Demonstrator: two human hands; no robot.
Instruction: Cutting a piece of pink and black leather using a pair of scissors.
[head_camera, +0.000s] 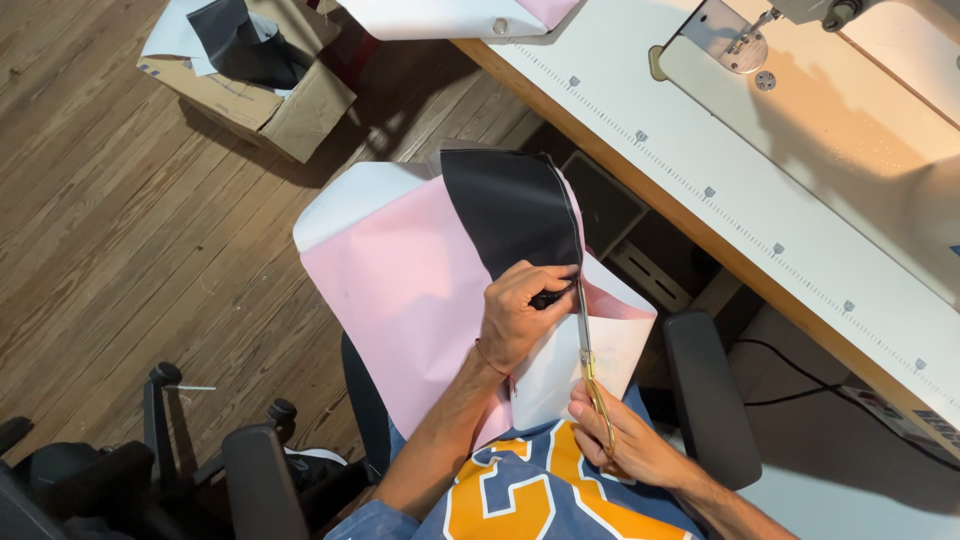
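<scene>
- The left hand (520, 320) pinches the black fabric (515, 215) against the pink sheet (400, 290), likely to keep both layers taut at the cut line.
- The right hand (630, 445) is closed around the gold-handled scissors (590, 360), blades pointing up along the black fabric's right edge.
- Both layers rest on the lap, left of the desk (700, 180), clear of the sewing machine (850, 90).
- Far left of the desk, a cardboard box (270, 105) on the floor holds dark scraps; its label is too small to tell.
</scene>
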